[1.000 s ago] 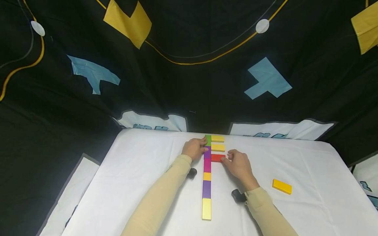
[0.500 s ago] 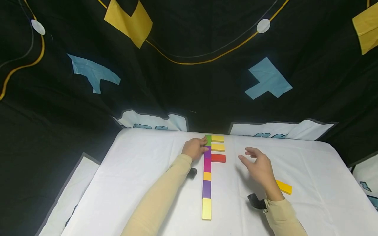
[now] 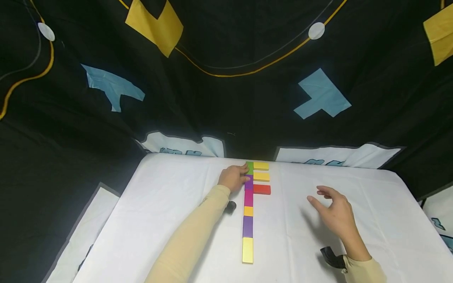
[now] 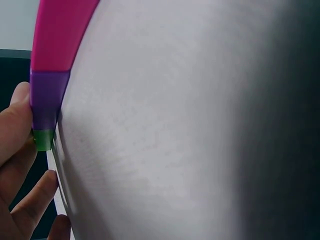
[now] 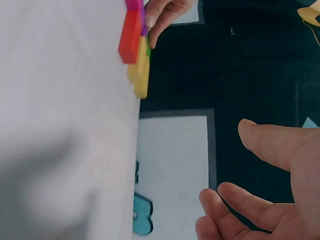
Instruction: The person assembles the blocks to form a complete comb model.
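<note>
A straight column of coloured blocks lies on the white table: green (image 3: 250, 168), purple (image 3: 249, 184), magenta (image 3: 248, 198), orange (image 3: 248, 211), violet (image 3: 247, 226) and pale yellow (image 3: 247, 250). From its far end, two yellow blocks (image 3: 261, 171) and a red block (image 3: 262, 190) stick out to the right. My left hand (image 3: 232, 177) touches the green and purple blocks from the left, thumb at the purple one. Over the table at the right, my right hand (image 3: 336, 214) hangs with thumb and fingers spread apart, holding nothing; it covers the spot of a loose yellow block.
White cloth covers the table (image 3: 170, 188), whose far edge runs just beyond the column's green end. Behind it hangs a black curtain (image 3: 233, 106) with yellow and blue patches. A black wrist-worn piece (image 3: 332, 258) juts from the right cuff.
My right hand has left the red block and moved right and nearer, passing over the loose yellow block, which is now hidden. The left hand stays in place at the column.
</note>
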A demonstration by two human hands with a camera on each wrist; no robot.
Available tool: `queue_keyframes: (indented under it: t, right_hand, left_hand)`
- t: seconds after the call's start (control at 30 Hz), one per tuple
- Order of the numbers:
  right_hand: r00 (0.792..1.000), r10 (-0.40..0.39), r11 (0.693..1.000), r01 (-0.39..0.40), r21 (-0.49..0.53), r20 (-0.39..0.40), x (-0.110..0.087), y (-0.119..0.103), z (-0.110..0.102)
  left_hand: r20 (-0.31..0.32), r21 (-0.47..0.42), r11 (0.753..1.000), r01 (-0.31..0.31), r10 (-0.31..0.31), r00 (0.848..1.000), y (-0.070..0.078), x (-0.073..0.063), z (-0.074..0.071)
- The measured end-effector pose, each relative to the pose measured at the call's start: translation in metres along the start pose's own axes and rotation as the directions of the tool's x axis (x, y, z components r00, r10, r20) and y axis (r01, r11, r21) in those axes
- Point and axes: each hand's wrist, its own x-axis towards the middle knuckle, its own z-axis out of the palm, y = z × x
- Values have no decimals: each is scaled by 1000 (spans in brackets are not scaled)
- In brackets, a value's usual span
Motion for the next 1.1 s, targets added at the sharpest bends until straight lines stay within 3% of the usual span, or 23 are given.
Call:
queue_keyframes:
  t: [0.33, 0.63, 0.8, 1.1]
  right_hand:
    - [997, 68, 996, -66, -60, 36, -22, 32, -13]
    - [981, 171, 981, -161, -108, 91, -29, 52, -21]
    - [980, 173, 976, -158, -148, 100, -34, 61, -23]
    - [957, 283, 907, -248, -340, 57, -36, 64, -11]
  left_hand:
    - [2, -6, 1000, -8, 8, 1000, 1, 0, 0]
    - [-3, -11, 1000, -1, 1, 1000, 2, -1, -2]
    - [-3, 0, 1000, -6, 6, 1000, 3, -2, -2]
    - [-4, 3, 1000, -10, 10, 1000, 3, -1, -2]
